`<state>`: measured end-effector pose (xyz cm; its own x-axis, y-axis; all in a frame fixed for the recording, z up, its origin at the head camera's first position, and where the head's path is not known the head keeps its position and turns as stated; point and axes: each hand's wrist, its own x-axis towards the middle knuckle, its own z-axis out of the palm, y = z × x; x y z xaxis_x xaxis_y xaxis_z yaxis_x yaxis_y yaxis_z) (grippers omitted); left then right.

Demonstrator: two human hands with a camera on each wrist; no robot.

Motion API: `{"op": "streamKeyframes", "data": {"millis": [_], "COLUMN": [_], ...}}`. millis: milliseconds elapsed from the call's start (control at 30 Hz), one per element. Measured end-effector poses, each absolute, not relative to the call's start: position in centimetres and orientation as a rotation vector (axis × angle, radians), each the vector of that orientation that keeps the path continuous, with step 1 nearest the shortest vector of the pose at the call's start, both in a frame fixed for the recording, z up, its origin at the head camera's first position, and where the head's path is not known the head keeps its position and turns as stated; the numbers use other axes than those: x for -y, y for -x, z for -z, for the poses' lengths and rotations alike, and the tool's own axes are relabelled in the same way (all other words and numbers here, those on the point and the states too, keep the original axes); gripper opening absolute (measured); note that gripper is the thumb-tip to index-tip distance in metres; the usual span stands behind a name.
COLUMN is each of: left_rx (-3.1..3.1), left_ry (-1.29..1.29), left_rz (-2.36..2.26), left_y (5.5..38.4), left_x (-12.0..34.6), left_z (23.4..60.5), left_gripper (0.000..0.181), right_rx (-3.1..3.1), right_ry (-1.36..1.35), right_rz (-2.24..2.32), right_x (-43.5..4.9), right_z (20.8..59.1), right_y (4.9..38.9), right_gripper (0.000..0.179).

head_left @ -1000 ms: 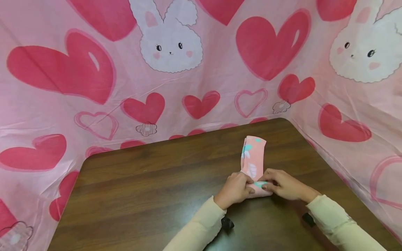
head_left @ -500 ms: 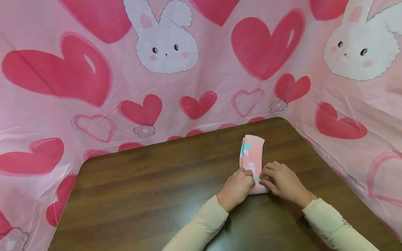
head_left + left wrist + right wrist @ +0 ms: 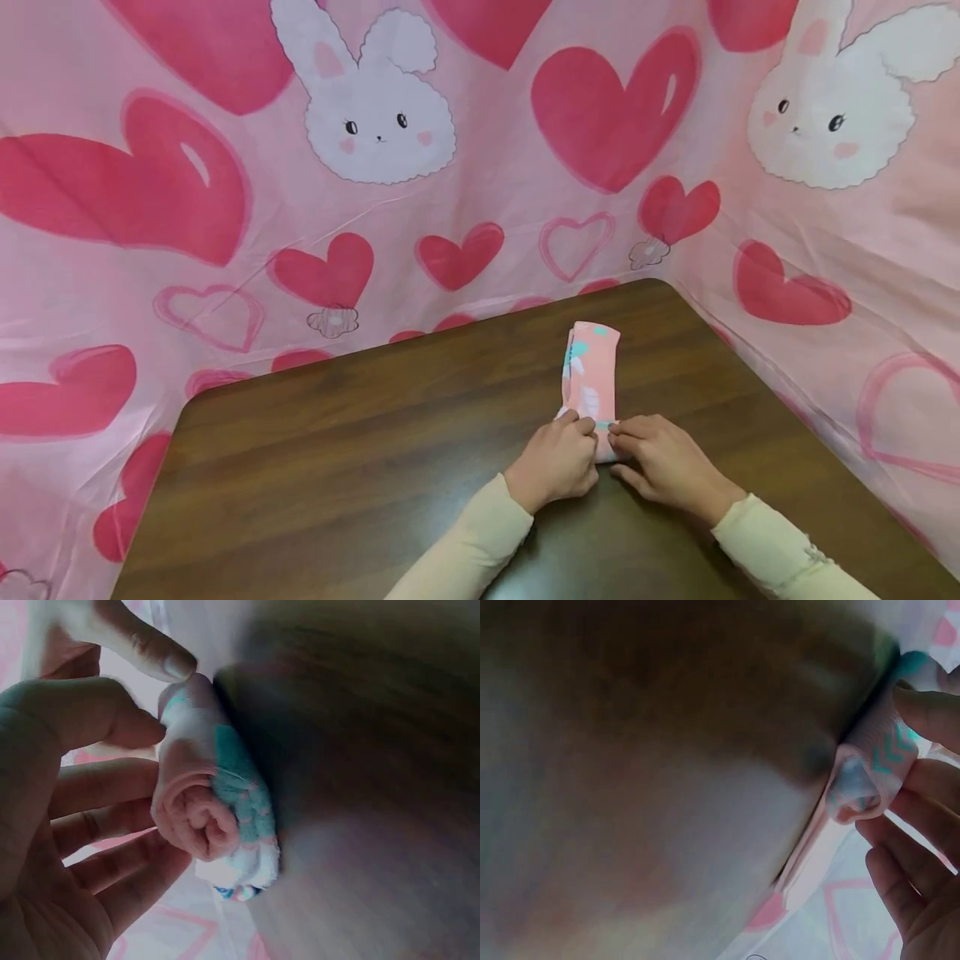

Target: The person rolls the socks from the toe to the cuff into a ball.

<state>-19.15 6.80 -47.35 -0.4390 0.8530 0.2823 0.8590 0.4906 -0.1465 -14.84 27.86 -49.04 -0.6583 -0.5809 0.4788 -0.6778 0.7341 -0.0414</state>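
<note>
A pair of pink socks [image 3: 596, 367] with teal and white patterns lies lengthwise on the brown table, its near end rolled up. My left hand [image 3: 557, 461] grips the left end of the roll, fingers over its far side. The spiral end of the rolled socks [image 3: 199, 814] shows in the left wrist view, with fingertips against it. My right hand [image 3: 670, 461] holds the roll's right end, fingers on the far side and thumb at the near side. In the right wrist view, that end of the socks [image 3: 889, 746] shows an open hollow between thumb and fingers.
The wood-grain table [image 3: 360, 433] has rounded far corners. A pink cloth [image 3: 495, 150] printed with hearts and rabbits hangs along its back and right side. Cream sleeves [image 3: 480, 533] cover both forearms.
The head view has turned slightly right, so everything shifts left. Both hands have changed their hold on the rolled end; my right thumb has come down to its near side.
</note>
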Motion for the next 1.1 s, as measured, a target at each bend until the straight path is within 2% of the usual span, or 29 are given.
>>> {"op": "streamKeyframes", "data": {"millis": [267,433,567,867,1100], "left_rx": [2.485,2.450,2.497,2.720,2.813], "left_ry": [1.400,1.363,1.340,1.314,1.160], "left_rz": [0.011,0.088,0.226,0.797,1.160], "left_y": [19.7,20.0,20.2,20.9,21.7], "left_x": [-7.0,-7.3,-7.0,-6.1,-6.0], "left_z": [47.8,48.5,48.4,47.6,47.6], "left_gripper": [0.037,0.037,0.041,0.042,0.022], "right_rx": [2.487,2.489,2.539,2.647,2.716], "right_ry": [-0.928,-0.894,-0.808,-0.714,-0.632], "right_rz": [-0.256,-0.239,-0.356,-0.818,-1.126], "right_x": [-27.8,-27.4,-27.5,-28.2,-28.5], "right_z": [49.7,49.6,49.3,49.0,48.7], "right_y": [15.3,16.0,16.1,16.2,16.5], "right_gripper": [0.044,0.047,0.038,0.031,0.022]}}
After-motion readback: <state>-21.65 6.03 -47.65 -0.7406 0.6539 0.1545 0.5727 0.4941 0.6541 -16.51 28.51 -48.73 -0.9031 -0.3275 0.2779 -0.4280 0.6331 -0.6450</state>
